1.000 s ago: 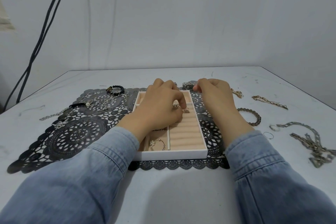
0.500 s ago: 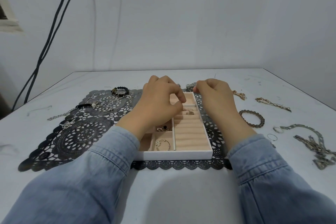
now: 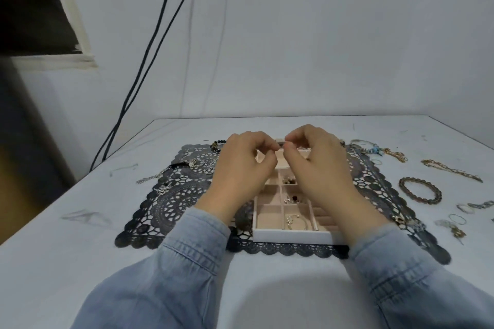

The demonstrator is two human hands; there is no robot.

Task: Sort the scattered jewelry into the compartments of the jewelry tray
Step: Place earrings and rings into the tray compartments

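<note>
Over the far end of the white jewelry tray with beige velvet lining (image 3: 291, 234) we have both hands up: left hand (image 3: 242, 168), right hand (image 3: 319, 168). Fingers are curled and the thumb-and-forefinger fingertips (image 3: 288, 145) are narrowed to a pinch, the two pinches nearly meeting. We can't tell if anything is held between them; it's too small and blurred.

Our read on progress is early-to-mid.
- **Done:** three middle compartments hold small pieces: dark and gold bits (image 3: 290, 181), a dark-stone piece (image 3: 293, 198), a silver chain piece (image 3: 295, 219). All sit below the fingers, nearer us.
- **Left, on the black lace mat (image 3: 176, 205):** silver chain (image 3: 149, 178), black bead bracelet (image 3: 217, 143).
- **Left, on the white table (image 3: 80, 262):** brown beaded bracelet (image 3: 403, 187), gold chain (image 3: 451, 170), thin rings (image 3: 457, 218).

All of these lie well apart from either pinch.
</note>
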